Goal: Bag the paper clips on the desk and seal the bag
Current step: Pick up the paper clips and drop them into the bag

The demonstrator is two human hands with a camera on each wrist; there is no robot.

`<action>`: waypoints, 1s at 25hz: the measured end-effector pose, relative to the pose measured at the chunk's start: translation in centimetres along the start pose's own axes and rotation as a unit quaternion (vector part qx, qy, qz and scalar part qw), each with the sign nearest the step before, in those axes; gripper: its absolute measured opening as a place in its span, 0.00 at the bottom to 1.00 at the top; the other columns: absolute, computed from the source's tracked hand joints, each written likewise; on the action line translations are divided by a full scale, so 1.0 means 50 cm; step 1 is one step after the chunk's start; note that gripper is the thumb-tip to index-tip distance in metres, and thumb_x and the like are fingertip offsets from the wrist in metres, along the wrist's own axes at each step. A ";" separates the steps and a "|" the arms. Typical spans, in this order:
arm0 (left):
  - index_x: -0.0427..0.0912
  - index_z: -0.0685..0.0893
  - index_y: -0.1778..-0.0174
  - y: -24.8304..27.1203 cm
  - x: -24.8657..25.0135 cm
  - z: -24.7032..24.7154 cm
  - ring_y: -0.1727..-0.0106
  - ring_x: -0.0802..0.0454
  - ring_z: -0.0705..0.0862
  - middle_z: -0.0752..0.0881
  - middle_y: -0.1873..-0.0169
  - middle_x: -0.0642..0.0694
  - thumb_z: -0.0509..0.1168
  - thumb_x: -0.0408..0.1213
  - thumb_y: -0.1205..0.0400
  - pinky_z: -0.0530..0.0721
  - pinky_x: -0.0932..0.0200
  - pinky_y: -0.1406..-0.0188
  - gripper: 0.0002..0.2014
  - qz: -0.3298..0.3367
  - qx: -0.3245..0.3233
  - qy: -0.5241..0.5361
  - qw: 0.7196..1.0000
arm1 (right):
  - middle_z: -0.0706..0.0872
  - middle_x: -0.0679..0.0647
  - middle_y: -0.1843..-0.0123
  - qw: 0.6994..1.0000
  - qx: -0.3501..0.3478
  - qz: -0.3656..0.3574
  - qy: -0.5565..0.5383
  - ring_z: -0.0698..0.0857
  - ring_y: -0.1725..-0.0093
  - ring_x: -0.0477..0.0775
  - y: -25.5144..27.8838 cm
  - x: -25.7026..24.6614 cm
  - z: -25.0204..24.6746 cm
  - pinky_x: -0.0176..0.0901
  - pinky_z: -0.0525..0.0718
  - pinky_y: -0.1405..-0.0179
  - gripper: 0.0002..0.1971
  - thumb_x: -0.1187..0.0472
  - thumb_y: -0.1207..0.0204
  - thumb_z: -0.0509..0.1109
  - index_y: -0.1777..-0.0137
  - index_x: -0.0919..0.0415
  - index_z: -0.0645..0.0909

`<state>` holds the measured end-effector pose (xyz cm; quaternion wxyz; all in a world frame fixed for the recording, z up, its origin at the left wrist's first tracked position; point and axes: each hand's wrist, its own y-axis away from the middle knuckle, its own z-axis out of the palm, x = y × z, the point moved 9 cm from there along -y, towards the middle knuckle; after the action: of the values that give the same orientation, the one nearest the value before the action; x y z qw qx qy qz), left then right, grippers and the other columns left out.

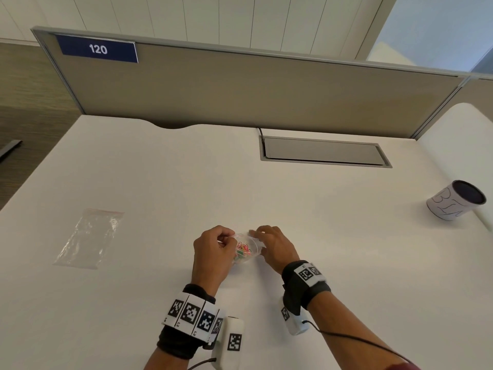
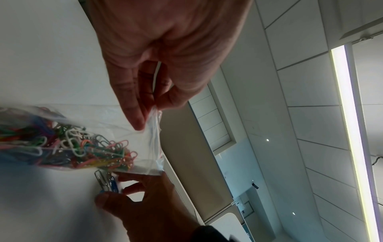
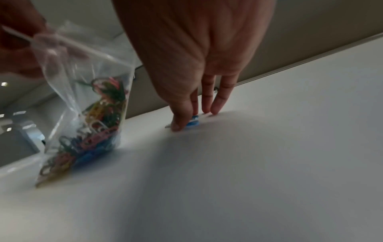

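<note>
Lying left of both hands, an empty bag; right, a cup.

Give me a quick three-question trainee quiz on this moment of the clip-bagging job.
1. True or false: the left hand pinches the top edge of the bag holding coloured paper clips.
2. What are the right hand's fingers picking up from the desk?
A. loose paper clips
B. a pen
C. a coin
3. Fill in: a second, empty bag lies flat to the ____ of both hands.

Key: 1 true; 2 A; 3 left
</note>
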<state>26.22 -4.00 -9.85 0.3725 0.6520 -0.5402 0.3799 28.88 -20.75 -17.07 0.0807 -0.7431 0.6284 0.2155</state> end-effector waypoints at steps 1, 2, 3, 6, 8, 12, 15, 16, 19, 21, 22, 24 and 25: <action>0.38 0.88 0.55 0.000 0.000 -0.002 0.59 0.52 0.87 0.86 0.61 0.49 0.67 0.28 0.22 0.89 0.61 0.65 0.05 0.001 0.001 -0.001 1.000 | 0.81 0.55 0.33 1.000 0.000 -0.007 0.014 0.77 0.35 0.59 -0.003 -0.003 0.002 0.54 0.84 0.46 0.21 0.69 0.24 0.68 0.31 0.55 0.79; 0.38 0.88 0.55 0.000 -0.001 -0.003 0.59 0.52 0.87 0.86 0.61 0.48 0.66 0.28 0.22 0.89 0.61 0.65 0.05 0.000 0.003 0.001 1.000 | 0.83 0.56 0.36 1.000 0.009 -0.009 0.011 0.78 0.37 0.59 -0.006 -0.005 0.001 0.54 0.84 0.48 0.18 0.69 0.23 0.68 0.35 0.56 0.82; 0.38 0.88 0.55 -0.001 -0.003 -0.005 0.58 0.50 0.88 0.86 0.61 0.48 0.66 0.28 0.22 0.90 0.60 0.65 0.06 -0.002 0.005 0.005 1.000 | 0.84 0.57 0.39 1.000 0.020 -0.009 -0.002 0.80 0.40 0.60 -0.008 -0.005 -0.002 0.53 0.84 0.50 0.15 0.70 0.23 0.67 0.39 0.58 0.84; 0.38 0.88 0.55 -0.003 -0.007 -0.007 0.57 0.48 0.89 0.87 0.60 0.47 0.66 0.28 0.22 0.91 0.57 0.64 0.06 -0.005 0.007 0.008 1.000 | 0.86 0.60 0.50 0.999 0.033 -0.005 -0.010 0.82 0.48 0.62 -0.014 -0.005 -0.005 0.47 0.80 0.56 0.12 0.75 0.25 0.63 0.50 0.64 0.86; 0.37 0.88 0.54 -0.004 -0.006 -0.007 0.56 0.48 0.89 0.86 0.59 0.47 0.66 0.28 0.22 0.91 0.57 0.63 0.06 -0.005 0.008 0.007 1.000 | 0.86 0.61 0.52 0.999 0.034 0.007 0.001 0.82 0.50 0.62 -0.015 -0.007 -0.005 0.44 0.74 0.60 0.11 0.76 0.26 0.61 0.52 0.65 0.84; 0.38 0.87 0.53 -0.002 -0.002 -0.006 0.56 0.51 0.87 0.85 0.58 0.49 0.67 0.29 0.22 0.88 0.63 0.64 0.05 -0.002 0.006 -0.003 1.000 | 0.84 0.61 0.53 0.995 0.044 -0.012 0.088 0.81 0.52 0.63 -0.008 -0.027 -0.003 0.46 0.72 0.64 0.07 0.73 0.24 0.65 0.49 0.66 0.79; 0.37 0.87 0.53 -0.001 -0.005 -0.008 0.55 0.50 0.88 0.86 0.58 0.49 0.67 0.29 0.22 0.90 0.59 0.62 0.06 -0.005 0.006 0.002 1.000 | 0.86 0.61 0.60 0.986 0.065 -0.041 0.150 0.83 0.62 0.62 -0.002 -0.036 0.004 0.47 0.76 0.69 0.07 0.74 0.30 0.71 0.54 0.66 0.79; 0.38 0.87 0.53 -0.002 -0.006 -0.009 0.55 0.50 0.88 0.86 0.58 0.48 0.66 0.28 0.22 0.91 0.58 0.61 0.06 -0.006 0.006 0.005 1.000 | 0.86 0.61 0.58 0.989 0.063 -0.028 0.134 0.83 0.60 0.62 -0.006 -0.029 0.005 0.47 0.75 0.66 0.06 0.73 0.27 0.68 0.52 0.66 0.79; 0.38 0.88 0.54 -0.004 -0.012 -0.011 0.55 0.48 0.89 0.87 0.59 0.47 0.66 0.28 0.22 0.92 0.51 0.60 0.06 -0.013 0.008 0.018 1.000 | 0.86 0.60 0.51 0.992 0.075 0.075 -0.074 0.83 0.53 0.59 -0.010 0.024 -0.019 0.42 0.74 0.59 0.07 0.70 0.21 0.60 0.48 0.66 0.79; 0.37 0.88 0.54 -0.004 -0.013 -0.010 0.55 0.49 0.89 0.87 0.59 0.47 0.66 0.28 0.22 0.92 0.53 0.61 0.05 -0.013 0.007 0.018 1.000 | 0.87 0.57 0.54 0.939 0.112 0.103 -0.308 0.84 0.57 0.53 0.006 0.037 -0.047 0.42 0.79 0.55 0.05 0.70 0.22 0.64 0.50 0.66 0.81; 0.37 0.88 0.54 -0.004 -0.012 -0.007 0.56 0.50 0.89 0.87 0.59 0.48 0.67 0.28 0.22 0.92 0.56 0.62 0.05 -0.011 0.005 0.014 1.000 | 0.87 0.56 0.56 0.907 0.119 0.082 -0.395 0.84 0.59 0.51 0.016 0.022 -0.067 0.41 0.82 0.55 0.05 0.71 0.22 0.66 0.51 0.67 0.82; 0.37 0.87 0.54 -0.006 -0.010 -0.003 0.56 0.51 0.88 0.86 0.58 0.48 0.67 0.29 0.21 0.91 0.60 0.63 0.05 -0.012 0.002 0.012 1.000 | 0.89 0.53 0.58 0.890 0.099 0.017 -0.444 0.86 0.59 0.48 0.034 -0.028 -0.099 0.37 0.85 0.54 0.04 0.71 0.24 0.69 0.52 0.66 0.84; 0.37 0.87 0.54 -0.008 -0.010 -0.002 0.56 0.50 0.88 0.87 0.58 0.47 0.67 0.29 0.21 0.91 0.59 0.63 0.05 -0.013 0.002 0.013 1.000 | 0.90 0.52 0.58 0.908 0.088 -0.009 -0.410 0.87 0.58 0.47 0.041 -0.052 -0.109 0.34 0.85 0.53 0.04 0.70 0.24 0.70 0.53 0.64 0.85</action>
<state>26.54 -3.64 -10.29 0.3837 0.6545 -0.5259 0.3845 27.79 -20.92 -10.81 0.3988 -0.5847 0.5492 0.4444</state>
